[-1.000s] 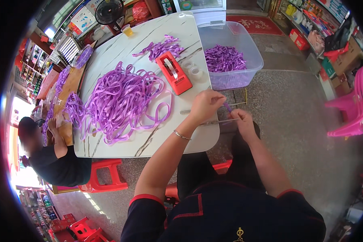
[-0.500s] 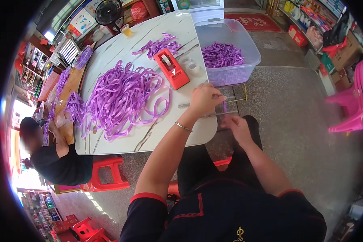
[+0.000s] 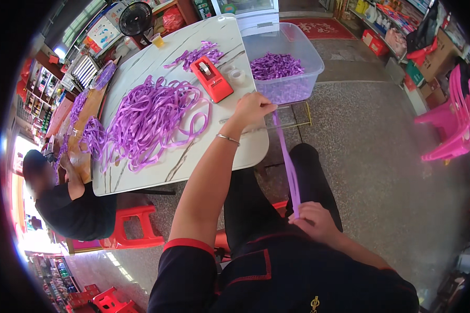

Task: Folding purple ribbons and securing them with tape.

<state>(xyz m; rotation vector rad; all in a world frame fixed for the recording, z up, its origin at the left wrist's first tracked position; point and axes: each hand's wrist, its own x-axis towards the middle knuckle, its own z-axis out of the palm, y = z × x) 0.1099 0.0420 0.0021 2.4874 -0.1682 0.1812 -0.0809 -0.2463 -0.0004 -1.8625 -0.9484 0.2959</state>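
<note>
A purple ribbon (image 3: 287, 161) is stretched lengthwise between my two hands, beside the table's right edge and above my lap. My left hand (image 3: 253, 110) pinches its upper end near the table corner, close to a thin rod-like metal frame (image 3: 290, 124) that juts past the edge. Down by my waist, my right hand (image 3: 314, 221) is closed on the ribbon's lower end. On the marble-patterned table (image 3: 185, 164) lies a large tangled heap of purple ribbon (image 3: 146, 122). A red tape dispenser (image 3: 212, 79) stands beyond my left hand.
A clear plastic bin (image 3: 313, 68) with many purple ribbon pieces stands by the table's right side. Smaller ribbon pieces (image 3: 196, 55) and a cup (image 3: 157, 40) lie farther back. Another person (image 3: 73, 203) sits at left near a red stool (image 3: 136, 227). Pink chairs (image 3: 451, 120) stand at right.
My right hand has moved from beside my left hand down toward my waist, drawing the ribbon out long. My left hand stays near the table corner. The whole view has shifted slightly.
</note>
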